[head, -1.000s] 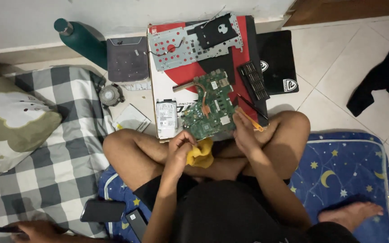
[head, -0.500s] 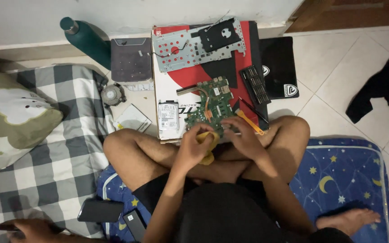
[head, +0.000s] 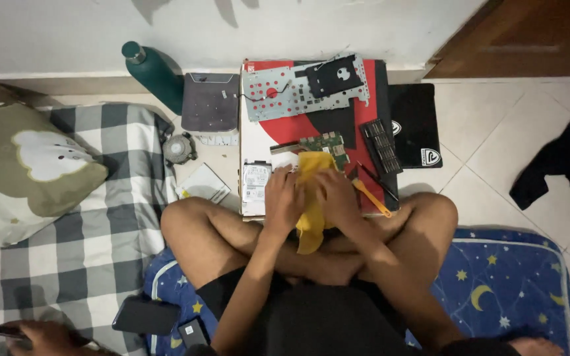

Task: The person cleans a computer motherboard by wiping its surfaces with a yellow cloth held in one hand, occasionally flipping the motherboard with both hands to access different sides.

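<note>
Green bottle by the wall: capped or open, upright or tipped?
Capped, but upright or tipped cannot be told: the green bottle has its dark lid on, and the overhead view alone may make it look slanted.

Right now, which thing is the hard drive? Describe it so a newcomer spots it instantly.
Find the red and white board lying flat on the floor against the wall, covered in laptop parts. At its near left corner, just left of the left hand, lies the hard drive. It is the only small silver rectangle with a white label; its neighbours are a yellow cloth and a green circuit board.
</note>
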